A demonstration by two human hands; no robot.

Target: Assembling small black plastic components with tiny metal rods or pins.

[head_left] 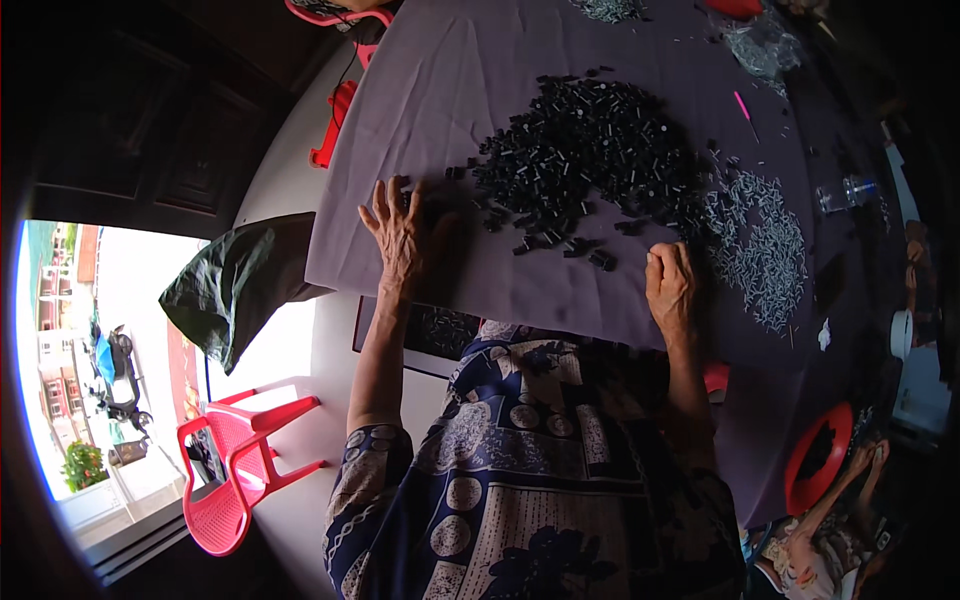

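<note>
A large heap of small black cylindrical pieces (590,150) lies on a purple cloth-covered table (460,70). To its right sits a pile of thin grey-white pins (765,245). My left hand (400,230) rests flat on the cloth with fingers spread, just left of the black heap's edge, holding nothing. My right hand (670,285) is curled into a loose fist at the table's near edge, between the black pieces and the grey pins; whether something small is inside the fingers is hidden.
A pink pen-like tool (744,110) lies past the heap. A red bowl (818,458) holds dark pieces at lower right, with another person's hands (868,460) beside it. A red plastic chair (240,460) and a dark green cloth (235,280) stand to my left.
</note>
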